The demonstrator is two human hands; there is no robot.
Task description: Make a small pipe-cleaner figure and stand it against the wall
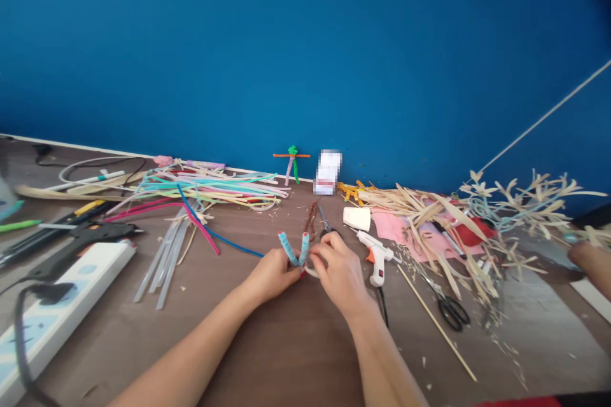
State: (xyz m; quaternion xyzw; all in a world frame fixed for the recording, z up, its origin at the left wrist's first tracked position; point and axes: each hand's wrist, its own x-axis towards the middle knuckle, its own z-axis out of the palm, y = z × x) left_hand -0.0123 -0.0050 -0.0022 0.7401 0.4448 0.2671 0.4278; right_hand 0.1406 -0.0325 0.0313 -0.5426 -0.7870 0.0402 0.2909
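My left hand (273, 275) and my right hand (338, 272) meet over the middle of the brown table (286, 343). Both are closed on a small light-blue pipe-cleaner figure (294, 248) whose two fuzzy prongs stick up between them in a V. A blue pipe cleaner (229, 241) trails from my left hand toward the pile at the left. Small scissors (325, 224) and a string of dark red beads (311, 219) lie just beyond my fingers.
A white glue gun (376, 255) lies right of my right hand. Black scissors (451, 308) and dried leaf strips (458, 216) spread to the right. Coloured pipe cleaners (205, 187), clear glue sticks (165, 257), a black glue gun (90, 235) and a power strip (52, 311) fill the left. Another person's hand (589, 261) shows at far right.
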